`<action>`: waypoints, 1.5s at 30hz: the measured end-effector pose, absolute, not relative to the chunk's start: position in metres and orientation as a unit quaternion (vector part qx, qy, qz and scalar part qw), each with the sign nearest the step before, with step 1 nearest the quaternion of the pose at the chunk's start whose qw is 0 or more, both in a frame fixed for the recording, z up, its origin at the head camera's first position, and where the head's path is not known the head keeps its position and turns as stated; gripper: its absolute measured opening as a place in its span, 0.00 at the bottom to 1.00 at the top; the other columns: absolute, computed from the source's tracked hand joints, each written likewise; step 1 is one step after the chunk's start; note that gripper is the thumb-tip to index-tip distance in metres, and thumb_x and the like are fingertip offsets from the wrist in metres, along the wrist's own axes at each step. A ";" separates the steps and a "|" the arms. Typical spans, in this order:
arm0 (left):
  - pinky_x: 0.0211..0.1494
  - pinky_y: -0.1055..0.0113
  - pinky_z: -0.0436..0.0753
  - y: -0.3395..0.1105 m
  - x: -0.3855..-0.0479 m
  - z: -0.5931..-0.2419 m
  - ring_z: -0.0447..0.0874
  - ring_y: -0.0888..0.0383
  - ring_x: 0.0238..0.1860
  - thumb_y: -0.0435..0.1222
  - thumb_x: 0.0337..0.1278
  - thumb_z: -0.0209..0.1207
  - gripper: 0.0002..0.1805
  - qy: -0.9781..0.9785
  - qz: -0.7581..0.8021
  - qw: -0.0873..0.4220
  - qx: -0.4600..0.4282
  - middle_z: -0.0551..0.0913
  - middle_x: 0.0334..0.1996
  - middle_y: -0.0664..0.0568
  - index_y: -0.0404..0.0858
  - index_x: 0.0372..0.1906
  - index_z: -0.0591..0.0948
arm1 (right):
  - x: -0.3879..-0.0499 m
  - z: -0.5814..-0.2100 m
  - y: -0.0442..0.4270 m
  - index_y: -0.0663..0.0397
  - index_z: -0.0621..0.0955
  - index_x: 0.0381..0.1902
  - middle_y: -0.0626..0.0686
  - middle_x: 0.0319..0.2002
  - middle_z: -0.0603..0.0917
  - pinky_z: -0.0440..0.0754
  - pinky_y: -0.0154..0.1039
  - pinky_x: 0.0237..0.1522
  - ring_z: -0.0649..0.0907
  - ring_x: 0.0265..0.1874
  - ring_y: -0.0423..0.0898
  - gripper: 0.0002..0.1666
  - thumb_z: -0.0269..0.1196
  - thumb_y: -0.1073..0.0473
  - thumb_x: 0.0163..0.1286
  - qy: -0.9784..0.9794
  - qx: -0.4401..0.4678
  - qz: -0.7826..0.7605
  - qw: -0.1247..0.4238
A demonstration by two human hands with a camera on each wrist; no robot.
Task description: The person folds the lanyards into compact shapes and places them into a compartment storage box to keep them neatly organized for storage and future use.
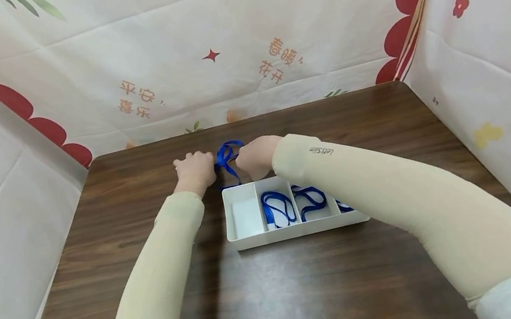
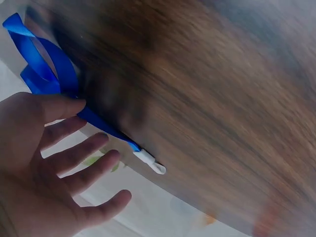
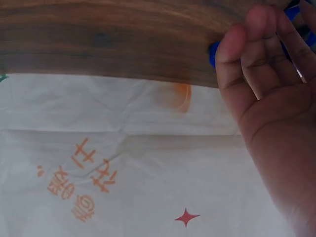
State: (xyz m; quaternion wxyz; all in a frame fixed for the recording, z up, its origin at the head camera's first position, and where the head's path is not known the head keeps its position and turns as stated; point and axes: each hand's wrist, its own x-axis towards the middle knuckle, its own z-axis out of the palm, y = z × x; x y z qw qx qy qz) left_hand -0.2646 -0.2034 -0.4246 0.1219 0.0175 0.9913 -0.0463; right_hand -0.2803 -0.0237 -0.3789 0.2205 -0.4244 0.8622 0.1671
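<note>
A blue lanyard (image 1: 226, 155) lies looped on the dark table behind a white box. My left hand (image 1: 195, 170) is at its left side; in the left wrist view the thumb and index finger pinch the blue ribbon (image 2: 66, 74), while the other fingers spread loosely. A white clip end (image 2: 148, 160) points away from that hand. My right hand (image 1: 257, 156) is at the lanyard's right side, its fingers curled on the ribbon; blue shows past the fingers in the right wrist view, and the exact contact is partly hidden.
The white divided box (image 1: 267, 239) stands just in front of the hands. Blue lanyards (image 1: 279, 208) lie coiled in its middle and right compartments; my right forearm covers its right end. Printed white cloth (image 1: 215, 88) hangs behind the table and at both sides.
</note>
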 end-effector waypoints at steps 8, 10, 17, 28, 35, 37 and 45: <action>0.70 0.27 0.71 -0.202 -0.267 -0.420 0.80 0.39 0.61 0.36 0.75 0.55 0.11 0.992 -0.020 0.120 0.013 0.86 0.57 0.40 0.40 0.52 0.86 | -0.270 -0.375 -0.027 0.49 0.87 0.47 0.50 0.38 0.86 0.86 0.42 0.39 0.80 0.32 0.46 0.11 0.58 0.56 0.81 0.875 -0.425 0.184 0.139; 0.67 0.32 0.75 -0.204 -0.266 -0.417 0.82 0.40 0.55 0.38 0.74 0.55 0.09 0.993 0.014 0.117 0.004 0.86 0.50 0.41 0.39 0.45 0.84 | -0.269 -0.376 -0.027 0.49 0.87 0.51 0.51 0.41 0.88 0.89 0.45 0.43 0.82 0.35 0.46 0.14 0.57 0.51 0.82 0.892 -0.403 0.154 0.131; 0.27 0.64 0.70 -0.202 -0.270 -0.386 0.65 0.59 0.19 0.43 0.77 0.53 0.21 0.956 0.273 0.100 -0.031 0.65 0.15 0.58 0.42 0.22 0.71 | -0.287 -0.372 -0.018 0.55 0.83 0.52 0.51 0.33 0.82 0.84 0.42 0.40 0.83 0.29 0.47 0.23 0.52 0.43 0.86 0.925 -0.268 -0.141 0.230; 0.55 0.63 0.84 -0.169 -0.257 -0.344 0.80 0.58 0.43 0.45 0.84 0.53 0.18 0.781 0.613 0.081 -0.085 0.80 0.38 0.55 0.37 0.57 0.84 | -0.280 -0.337 -0.001 0.60 0.89 0.52 0.43 0.18 0.70 0.64 0.36 0.25 0.65 0.16 0.40 0.19 0.59 0.51 0.83 0.821 -0.152 -0.502 0.224; 0.45 0.70 0.84 -0.139 -0.240 -0.325 0.83 0.61 0.41 0.40 0.81 0.57 0.12 0.665 0.742 0.054 -0.056 0.84 0.45 0.52 0.36 0.53 0.85 | -0.256 -0.315 0.010 0.58 0.82 0.36 0.46 0.23 0.78 0.66 0.33 0.25 0.69 0.21 0.41 0.16 0.59 0.54 0.83 0.722 -0.062 -0.628 0.284; 0.46 0.70 0.84 -0.132 -0.233 -0.320 0.83 0.60 0.43 0.39 0.81 0.58 0.13 0.644 0.762 0.048 -0.049 0.85 0.48 0.51 0.35 0.53 0.86 | -0.245 -0.306 0.013 0.56 0.80 0.35 0.46 0.23 0.76 0.66 0.33 0.26 0.69 0.22 0.41 0.17 0.57 0.52 0.84 0.710 -0.053 -0.643 0.283; 0.41 0.69 0.82 -0.110 -0.197 -0.310 0.80 0.59 0.37 0.50 0.85 0.48 0.23 0.672 0.741 0.005 -0.013 0.81 0.40 0.51 0.35 0.49 0.84 | -0.213 -0.285 0.029 0.57 0.77 0.29 0.44 0.15 0.69 0.62 0.30 0.20 0.64 0.13 0.38 0.21 0.57 0.53 0.84 0.694 -0.063 -0.681 0.225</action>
